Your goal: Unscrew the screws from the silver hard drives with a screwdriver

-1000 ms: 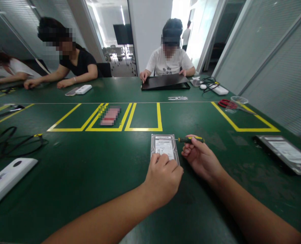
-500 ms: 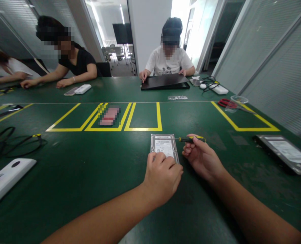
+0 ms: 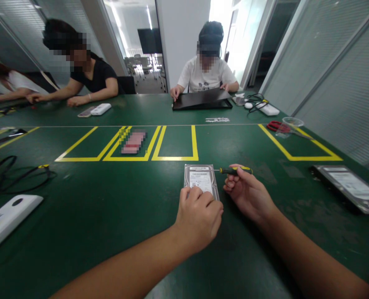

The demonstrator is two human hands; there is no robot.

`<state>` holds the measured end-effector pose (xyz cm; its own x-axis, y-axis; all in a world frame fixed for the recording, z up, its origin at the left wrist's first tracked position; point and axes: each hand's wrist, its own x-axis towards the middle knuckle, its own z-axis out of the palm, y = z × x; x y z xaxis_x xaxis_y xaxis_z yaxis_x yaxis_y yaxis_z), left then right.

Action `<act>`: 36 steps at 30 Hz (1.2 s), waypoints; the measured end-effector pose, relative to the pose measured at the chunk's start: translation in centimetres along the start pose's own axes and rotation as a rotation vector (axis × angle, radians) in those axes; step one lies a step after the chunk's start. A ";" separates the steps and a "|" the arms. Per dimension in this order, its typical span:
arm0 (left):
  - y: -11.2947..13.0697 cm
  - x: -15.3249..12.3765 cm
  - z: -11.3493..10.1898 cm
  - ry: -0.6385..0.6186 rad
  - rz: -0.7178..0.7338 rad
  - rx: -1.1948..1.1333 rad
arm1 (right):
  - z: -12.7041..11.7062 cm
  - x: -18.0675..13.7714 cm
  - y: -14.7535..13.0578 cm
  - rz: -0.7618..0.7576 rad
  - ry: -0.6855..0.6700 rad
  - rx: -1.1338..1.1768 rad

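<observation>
A silver hard drive (image 3: 200, 178) lies flat on the green table (image 3: 109, 207), label side up. My left hand (image 3: 198, 218) rests curled on its near end, fingers pressing the drive down. My right hand (image 3: 248, 193) is closed round a small screwdriver (image 3: 234, 170) with a black and yellow handle. The thin shaft points left, and its tip sits at the drive's far right corner.
A second hard drive (image 3: 348, 187) lies at the right, a white device (image 3: 6, 218) and black cable (image 3: 16, 176) at the left. Yellow tape boxes (image 3: 174, 158) mark the table's middle. Red scissors (image 3: 279, 126) and a clear cup (image 3: 293, 122) sit far right. Three people sit opposite; one handles a black laptop (image 3: 201, 99).
My hands, the drive and the screwdriver have stayed almost still. The person opposite has raised the laptop's lid a little.
</observation>
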<state>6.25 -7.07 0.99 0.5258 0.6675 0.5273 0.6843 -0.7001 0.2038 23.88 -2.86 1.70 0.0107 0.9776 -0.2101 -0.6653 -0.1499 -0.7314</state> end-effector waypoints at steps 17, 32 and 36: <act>0.1 -0.1 0.2 -0.004 -0.020 -0.028 | 0.0 0.0 0.0 0.000 -0.004 0.013; 0.2 0.1 0.1 -0.060 -0.042 -0.014 | 0.0 0.0 0.0 0.003 -0.004 0.005; 0.2 0.1 0.1 -0.061 -0.044 -0.015 | 0.0 0.0 0.0 0.007 -0.002 0.004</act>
<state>6.44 -7.12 1.01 0.5256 0.7115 0.4663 0.7002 -0.6732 0.2380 23.85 -2.87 1.72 0.0045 0.9767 -0.2144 -0.6683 -0.1566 -0.7272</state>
